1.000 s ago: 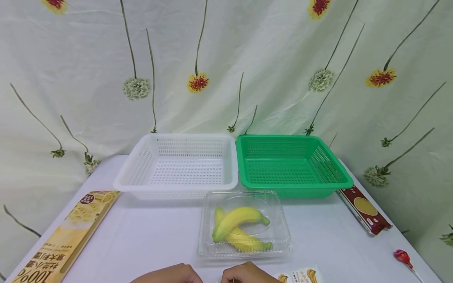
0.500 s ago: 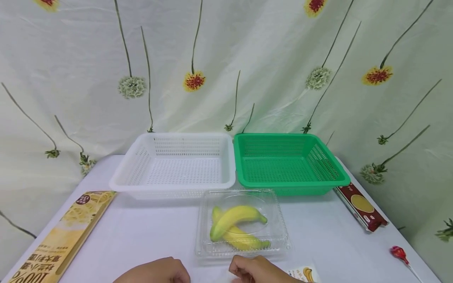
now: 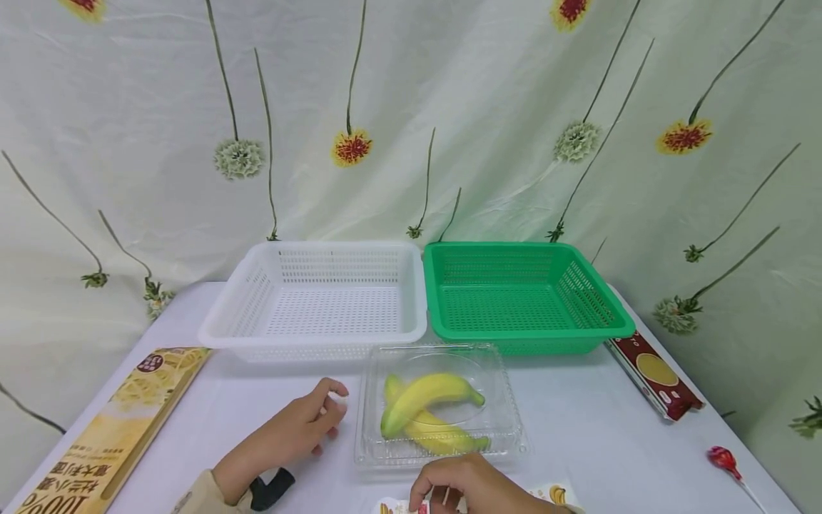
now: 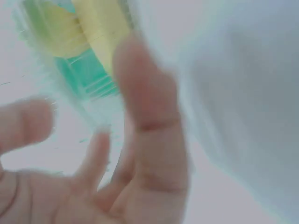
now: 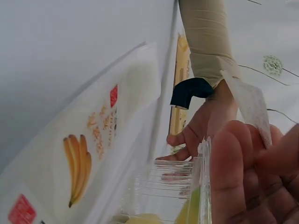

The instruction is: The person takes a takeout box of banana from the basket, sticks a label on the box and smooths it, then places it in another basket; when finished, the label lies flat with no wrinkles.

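Observation:
A clear plastic clamshell box [image 3: 504, 451] stands lid down in front of the baskets, with two yellow-green bananas [image 3: 432, 401] crossed inside it. Left of the box is my left hand [image 3: 292, 430], fingers loosely bent and holding nothing. My right hand [image 3: 478, 487], close by the box's front edge, pinches a small white label [image 5: 250, 102] between thumb and fingers; the label's printed face [image 3: 398, 507] partly shows in the head view. Below that hand lies a sheet of banana stickers [image 5: 119, 116], partly covered by the hand in the head view.
Behind the box stand a white basket [image 3: 315, 339] and a green basket [image 3: 539, 333], side by side. A yellow pasta packet [image 3: 122, 428] lies along the left edge. On the right are a dark red packet [image 3: 661, 378] and a red lollipop [image 3: 723, 459].
My left hand has moved forward from the front edge to the left side of the box, its fingers loosened. My right hand has shifted slightly right, carrying the label off the sticker sheet.

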### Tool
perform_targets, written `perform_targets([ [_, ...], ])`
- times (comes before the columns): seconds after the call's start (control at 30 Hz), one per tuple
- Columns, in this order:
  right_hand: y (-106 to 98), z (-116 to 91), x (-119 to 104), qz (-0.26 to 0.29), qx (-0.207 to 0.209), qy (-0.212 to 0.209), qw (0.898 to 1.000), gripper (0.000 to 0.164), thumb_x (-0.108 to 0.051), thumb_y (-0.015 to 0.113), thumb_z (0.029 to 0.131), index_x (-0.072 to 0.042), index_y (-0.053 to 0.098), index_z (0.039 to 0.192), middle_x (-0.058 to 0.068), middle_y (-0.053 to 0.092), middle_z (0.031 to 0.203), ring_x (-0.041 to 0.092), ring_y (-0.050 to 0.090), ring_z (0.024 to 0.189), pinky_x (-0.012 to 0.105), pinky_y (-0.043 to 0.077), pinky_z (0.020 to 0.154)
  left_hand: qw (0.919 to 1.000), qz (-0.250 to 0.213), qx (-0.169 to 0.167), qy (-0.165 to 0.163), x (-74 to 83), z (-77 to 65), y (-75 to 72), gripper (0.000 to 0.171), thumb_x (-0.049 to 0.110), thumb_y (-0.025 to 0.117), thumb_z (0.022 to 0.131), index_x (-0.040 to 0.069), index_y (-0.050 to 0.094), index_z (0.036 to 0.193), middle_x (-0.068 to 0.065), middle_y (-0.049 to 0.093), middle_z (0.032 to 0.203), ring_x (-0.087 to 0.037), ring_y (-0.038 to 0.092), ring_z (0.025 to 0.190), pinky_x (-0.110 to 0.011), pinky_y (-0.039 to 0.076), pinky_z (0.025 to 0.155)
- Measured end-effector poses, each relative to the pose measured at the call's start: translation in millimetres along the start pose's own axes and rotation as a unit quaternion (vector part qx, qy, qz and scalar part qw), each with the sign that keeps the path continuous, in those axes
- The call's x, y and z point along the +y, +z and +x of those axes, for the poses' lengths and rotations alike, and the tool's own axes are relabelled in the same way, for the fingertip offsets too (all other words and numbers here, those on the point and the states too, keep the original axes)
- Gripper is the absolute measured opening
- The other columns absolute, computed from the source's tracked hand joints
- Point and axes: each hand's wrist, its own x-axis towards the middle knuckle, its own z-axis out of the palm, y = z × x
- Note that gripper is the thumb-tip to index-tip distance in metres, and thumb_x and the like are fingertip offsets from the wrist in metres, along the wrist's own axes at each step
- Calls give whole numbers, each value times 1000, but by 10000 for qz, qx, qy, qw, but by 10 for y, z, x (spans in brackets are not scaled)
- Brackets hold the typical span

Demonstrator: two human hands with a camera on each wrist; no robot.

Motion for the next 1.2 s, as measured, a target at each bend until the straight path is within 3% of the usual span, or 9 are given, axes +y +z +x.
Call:
perform_targets([
  [0.13,-80,72,-175,591,135,97,9981,26,16,55,92,1,73,104,11,63,71,-14,53,78,19,60,71,9962,-513,649,-277,224,93,45,60,30,58,113,4,34,161,-25,58,140,-32,71,104,-36,62,70],
  [0.2,-111,92,-211,809,244,222,9962,20,12,59,97,1,74,103,13,69,76,-13,57,78,22,61,71,9934,-799,783,-256,271,132,66,67,31,63,110,12,31,166,-30,48,154,-43,64,127,-40,64,77],
  [0.3,-156,127,-231,662,518,195,9963,11,7,69,98,-2,76,99,10,75,81,-10,61,77,26,63,68,9909,-1120,740,-108,309,168,85,78,29,72,105,20,28,168,-37,35,163,-58,47,143,-47,65,84],
  [0.47,-254,192,-260,520,968,160,9938,7,3,78,97,-3,74,96,10,75,85,-5,64,76,28,63,66,9893,-1386,447,-8,335,225,91,93,26,83,96,24,27,169,-39,25,167,-65,39,146,-54,63,87],
  [0.7,-423,246,-243,1075,1279,744,9831,18,3,75,99,3,63,112,8,65,99,2,68,78,27,62,68,9910,-1317,225,-36,347,348,82,94,26,88,90,26,34,167,-35,20,170,-66,36,147,-54,62,85],
  [0.83,-525,264,-210,1456,1338,995,9752,23,7,69,99,11,59,119,7,56,104,6,70,80,32,65,73,9903,-1391,44,-25,347,387,69,95,26,89,89,25,34,167,-33,16,172,-70,32,146,-50,62,80],
  [1.0,-640,279,-153,1736,1375,1584,9622,29,6,65,97,17,59,124,10,66,111,11,75,89,37,66,79,9881,-1537,-93,44,352,415,57,94,21,89,89,19,35,166,-29,14,173,-71,29,146,-45,62,74],
  [1.2,-717,290,-39,1847,1661,1930,9492,22,3,66,99,19,61,112,7,73,102,13,72,89,36,66,79,9876,-1565,-95,19,357,431,52,91,19,89,87,15,38,163,-25,16,173,-70,29,146,-44,61,72],
])
